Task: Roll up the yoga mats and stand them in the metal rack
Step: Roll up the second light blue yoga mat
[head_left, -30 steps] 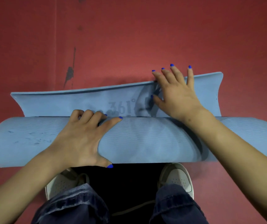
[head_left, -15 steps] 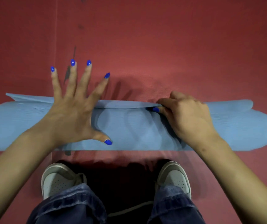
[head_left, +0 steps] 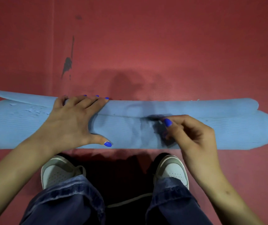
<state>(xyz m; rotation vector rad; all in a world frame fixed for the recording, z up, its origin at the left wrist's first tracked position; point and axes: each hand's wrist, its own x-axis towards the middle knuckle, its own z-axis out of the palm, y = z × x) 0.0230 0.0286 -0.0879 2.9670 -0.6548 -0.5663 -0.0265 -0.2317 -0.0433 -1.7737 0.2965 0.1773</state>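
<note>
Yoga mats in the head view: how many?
1. The blue yoga mat lies rolled across the red floor in front of the shoes, left hand resting on it, right hand at its middle. No other mat or rack shows.

The blue yoga mat (head_left: 219,125) is now fully rolled; 1 second ago a flat flap still lay open on the floor. The left hand (head_left: 75,120), splayed half a second ago, now presses its fingers over the roll's far edge. The right hand (head_left: 193,137) has lifted off, fingers loosely curled.
</note>
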